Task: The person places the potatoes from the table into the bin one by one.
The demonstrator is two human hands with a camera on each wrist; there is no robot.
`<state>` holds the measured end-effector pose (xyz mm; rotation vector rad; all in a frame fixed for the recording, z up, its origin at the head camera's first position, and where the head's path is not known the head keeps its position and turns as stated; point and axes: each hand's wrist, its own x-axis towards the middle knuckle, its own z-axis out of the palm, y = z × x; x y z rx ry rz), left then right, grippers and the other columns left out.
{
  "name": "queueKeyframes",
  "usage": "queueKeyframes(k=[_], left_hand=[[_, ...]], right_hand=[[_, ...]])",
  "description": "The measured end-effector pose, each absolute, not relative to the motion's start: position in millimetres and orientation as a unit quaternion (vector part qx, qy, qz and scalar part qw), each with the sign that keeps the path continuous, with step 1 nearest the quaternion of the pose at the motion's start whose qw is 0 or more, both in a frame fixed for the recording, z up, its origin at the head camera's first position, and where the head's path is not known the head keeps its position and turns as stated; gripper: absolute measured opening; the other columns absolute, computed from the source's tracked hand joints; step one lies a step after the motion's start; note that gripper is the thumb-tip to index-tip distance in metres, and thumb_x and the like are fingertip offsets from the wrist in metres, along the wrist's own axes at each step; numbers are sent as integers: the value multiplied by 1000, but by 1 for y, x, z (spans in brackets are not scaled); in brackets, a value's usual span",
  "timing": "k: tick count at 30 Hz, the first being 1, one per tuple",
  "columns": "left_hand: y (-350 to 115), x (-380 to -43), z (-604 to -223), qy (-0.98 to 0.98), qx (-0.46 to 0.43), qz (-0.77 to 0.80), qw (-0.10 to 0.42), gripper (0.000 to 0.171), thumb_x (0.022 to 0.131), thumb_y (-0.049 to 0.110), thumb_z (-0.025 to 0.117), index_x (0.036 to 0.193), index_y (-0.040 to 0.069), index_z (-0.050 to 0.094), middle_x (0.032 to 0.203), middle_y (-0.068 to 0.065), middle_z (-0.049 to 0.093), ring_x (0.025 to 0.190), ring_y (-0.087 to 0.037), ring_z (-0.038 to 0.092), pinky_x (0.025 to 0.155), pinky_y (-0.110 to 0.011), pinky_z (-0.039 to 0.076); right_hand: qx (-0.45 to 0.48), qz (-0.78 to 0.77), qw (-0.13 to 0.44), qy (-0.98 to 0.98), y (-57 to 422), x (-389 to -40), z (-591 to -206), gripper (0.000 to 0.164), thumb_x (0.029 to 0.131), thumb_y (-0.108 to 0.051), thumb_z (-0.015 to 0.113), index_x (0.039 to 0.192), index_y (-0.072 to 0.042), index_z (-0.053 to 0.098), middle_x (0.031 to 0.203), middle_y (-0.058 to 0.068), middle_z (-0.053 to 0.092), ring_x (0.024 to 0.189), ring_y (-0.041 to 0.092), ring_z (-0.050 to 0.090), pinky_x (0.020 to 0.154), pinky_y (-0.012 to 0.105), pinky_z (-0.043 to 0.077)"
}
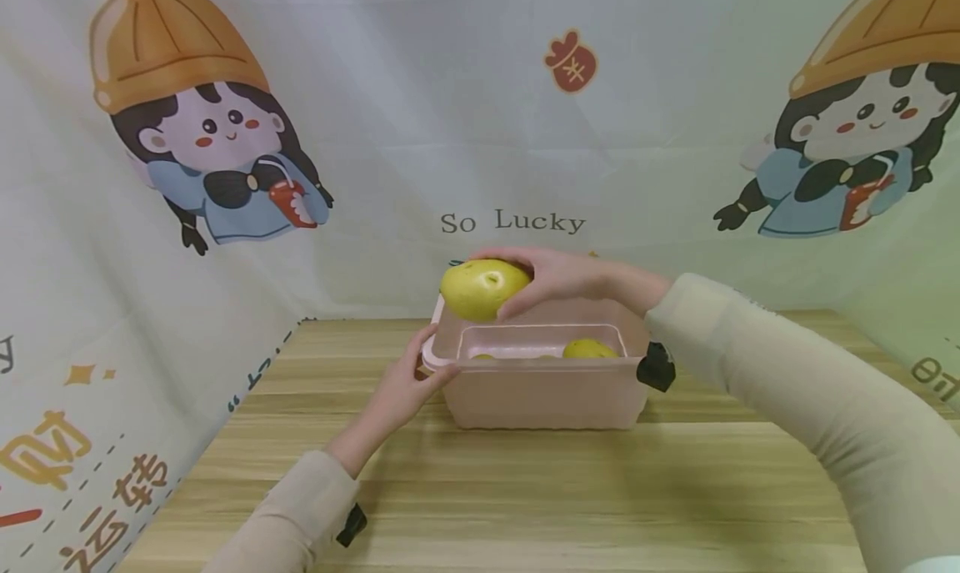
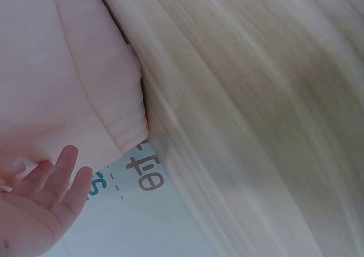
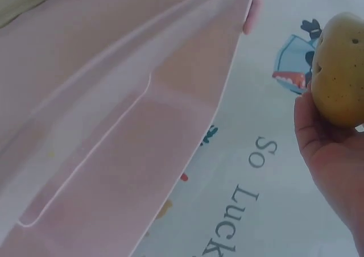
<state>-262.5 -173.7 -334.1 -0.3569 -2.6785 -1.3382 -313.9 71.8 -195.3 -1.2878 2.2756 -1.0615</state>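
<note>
In the head view my right hand (image 1: 553,278) grips a large yellow potato (image 1: 478,293) from behind and above, over the left part of a pink plastic bin (image 1: 543,399). Dark specks and small eyes show on the potato (image 3: 340,78) in the right wrist view. My left hand (image 1: 401,387) holds the bin's front left corner, thumb along the front rim and fingers at the left side. Inside the bin lies another yellow potato (image 1: 589,349) on the right, and a bit of a yellow thing (image 1: 483,356) peeks up on the left; the front wall hides the rest.
The bin stands on a wood-grain table (image 1: 525,498) near its back edge. A pale printed cloth (image 1: 420,81) with cartoon figures hangs behind and along both sides. A black wrist device (image 1: 657,368) on the right arm overlaps the bin's right end.
</note>
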Motion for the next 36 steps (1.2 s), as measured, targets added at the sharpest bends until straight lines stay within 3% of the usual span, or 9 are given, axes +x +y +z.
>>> queueKeyframes(k=[16, 29, 36], left_hand=[[-173, -264, -337, -885, -124, -442, 75, 72, 87, 38, 61, 144, 17, 23, 126, -24, 52, 89, -26, 64, 78, -39, 50], [-174, -264, -337, -887, -122, -439, 77, 73, 86, 39, 61, 145, 17, 22, 125, -24, 52, 92, -28, 63, 79, -38, 50], [-174, -264, -336, -891, -116, -431, 79, 72, 86, 40, 61, 144, 19, 23, 125, -22, 53, 91, -26, 63, 78, -37, 50]], right_hand=[[-379, -369, 144, 836, 90, -350, -195, 72, 79, -20, 69, 142, -20, 33, 130, 6, 47, 110, 23, 44, 93, 42, 33], [-357, -347, 166, 851, 103, -375, -207, 65, 81, -22, 66, 139, -18, 36, 125, 7, 46, 108, 24, 40, 92, 42, 31], [-321, -317, 183, 873, 110, -384, -214, 78, 82, -28, 65, 146, -16, 23, 137, 9, 37, 117, 26, 35, 97, 47, 28]])
